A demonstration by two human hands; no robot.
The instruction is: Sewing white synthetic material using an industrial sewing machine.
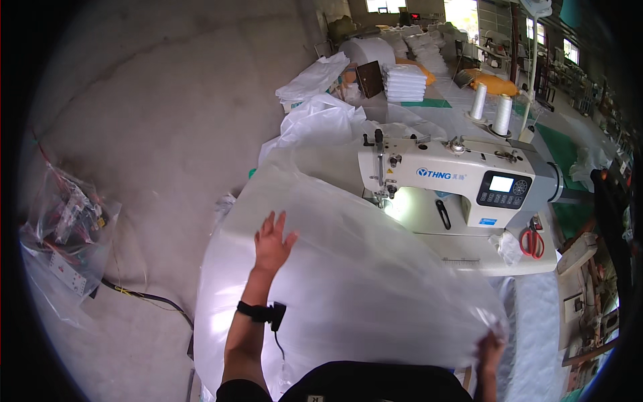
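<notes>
White sheeting (348, 268) lies beneath left fingers (269, 226), pinched in right fingers (495, 333).

The sheet (348, 268) in my right hand (492, 347) looks like thin, translucent plastic, smooth, softly glossy, creased near my grip. I see smooth, painted-looking casing on the sewing machine (439, 164), red plastic handles (532, 242) on the scissors, matt thread spools (502, 115), dull concrete floor (161, 134).

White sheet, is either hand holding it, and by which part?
The right hand grips the white sheet by its near right corner; the left hand is open, gripping nothing.
</notes>
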